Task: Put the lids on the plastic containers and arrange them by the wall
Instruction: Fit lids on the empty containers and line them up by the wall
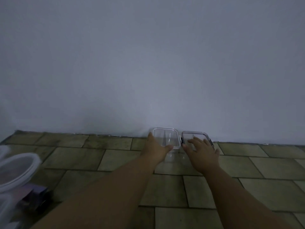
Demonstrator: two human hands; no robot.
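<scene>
Two clear lidded boxes on the floor [115, 159], tight against the wall [148, 63], just beside each other; left hand [156, 149] clamps the left box [165, 138], thumb on its near edge, fingers along its left side; right hand [202, 151] lies loose, fingers spread, on top of the right box [189, 135]; blurred round tubs [16, 169] sit far left.

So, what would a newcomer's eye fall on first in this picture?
Against the wall, mid-frame, the left hand holds the left container while the right hand rests spread on the right container beside it. Both are clear and lidded. Blurred round tubs sit far left.
</scene>
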